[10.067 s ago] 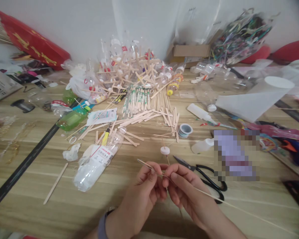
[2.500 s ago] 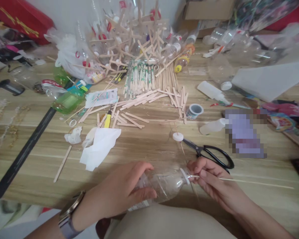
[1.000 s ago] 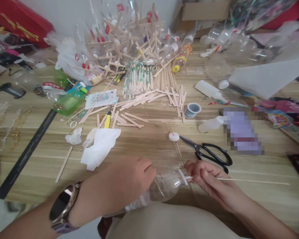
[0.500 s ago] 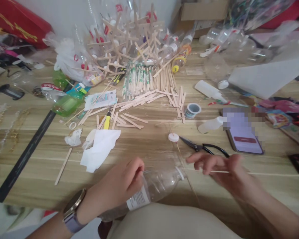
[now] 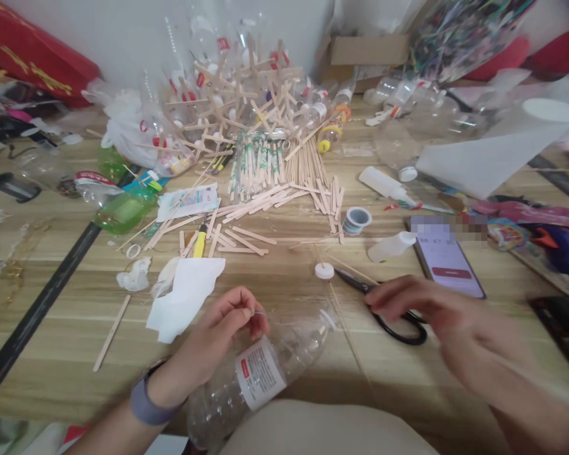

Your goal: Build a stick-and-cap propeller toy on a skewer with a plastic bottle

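Note:
My left hand (image 5: pixel 239 316) is closed in a pinch, with a thin pale strand (image 5: pixel 260 312) showing at the fingertips. Just below it a clear plastic bottle (image 5: pixel 303 351) with a white label lies tilted against my body, its neck pointing up and right. Motion smears my right hand (image 5: pixel 422 309), which is over the black-handled scissors (image 5: pixel 398 332); whether its fingers grip them is unclear. A thin wooden skewer (image 5: pixel 353 268) runs up to these fingers. Left of the scissors, a white bottle cap (image 5: pixel 324 271) has another skewer (image 5: pixel 348 332) through it.
Craft sticks (image 5: pixel 249 240) lie scattered mid-table, before several stick-and-bottle pieces. A yellow cutter (image 5: pixel 200 243), white paper (image 5: pixel 184 300), a small tub (image 5: pixel 357 220), a glue bottle (image 5: pixel 391 246) and a phone (image 5: pixel 448 259) lie around.
My right hand has moved from beside the bottle neck onto the scissors, and the long skewer no longer stretches out to its right. My left hand has turned, showing its pinched fingertips.

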Action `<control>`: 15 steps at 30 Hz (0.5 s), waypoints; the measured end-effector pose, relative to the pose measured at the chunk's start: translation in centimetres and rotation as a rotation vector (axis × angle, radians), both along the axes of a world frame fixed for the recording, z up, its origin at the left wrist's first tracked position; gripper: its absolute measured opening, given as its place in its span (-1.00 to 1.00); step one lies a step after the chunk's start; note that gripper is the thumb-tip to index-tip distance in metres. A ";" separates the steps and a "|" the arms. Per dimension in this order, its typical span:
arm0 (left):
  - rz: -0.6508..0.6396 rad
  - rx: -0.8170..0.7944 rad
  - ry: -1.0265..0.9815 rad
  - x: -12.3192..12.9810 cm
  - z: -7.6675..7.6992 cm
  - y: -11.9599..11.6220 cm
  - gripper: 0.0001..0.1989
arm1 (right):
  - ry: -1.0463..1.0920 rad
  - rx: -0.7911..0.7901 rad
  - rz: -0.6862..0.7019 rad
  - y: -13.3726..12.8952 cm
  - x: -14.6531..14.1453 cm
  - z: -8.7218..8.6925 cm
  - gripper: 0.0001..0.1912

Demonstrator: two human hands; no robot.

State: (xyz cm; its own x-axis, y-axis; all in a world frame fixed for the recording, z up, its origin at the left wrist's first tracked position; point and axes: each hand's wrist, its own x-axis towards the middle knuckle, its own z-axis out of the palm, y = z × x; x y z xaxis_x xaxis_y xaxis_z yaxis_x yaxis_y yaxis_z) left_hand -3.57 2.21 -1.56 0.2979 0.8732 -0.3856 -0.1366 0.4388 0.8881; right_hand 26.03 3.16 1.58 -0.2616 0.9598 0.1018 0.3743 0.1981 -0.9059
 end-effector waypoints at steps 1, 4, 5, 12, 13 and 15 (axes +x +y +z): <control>0.024 0.005 -0.021 0.0 0.1 0.0 -0.87 | -0.062 0.051 0.102 0.0 -0.6 -0.1 -0.52; 0.038 0.065 -0.118 -0.3 0.5 0.2 -0.84 | -0.093 0.137 0.168 -0.2 -1.9 -0.6 -0.63; 0.025 0.075 -0.152 -0.4 0.6 0.2 -0.82 | -0.095 0.140 0.158 -0.2 -2.0 -0.8 -0.65; 0.062 0.113 -0.175 -1.3 1.3 0.3 -0.79 | -0.209 0.190 0.161 -0.6 0.0 -1.7 -0.75; 0.065 0.144 -0.156 -1.4 1.5 0.3 -0.79 | -0.249 0.212 0.168 -0.6 0.4 -1.9 -0.78; 0.078 0.208 -0.106 -1.6 1.8 0.2 -0.77 | -0.320 0.260 0.198 -0.3 1.0 -2.4 -0.85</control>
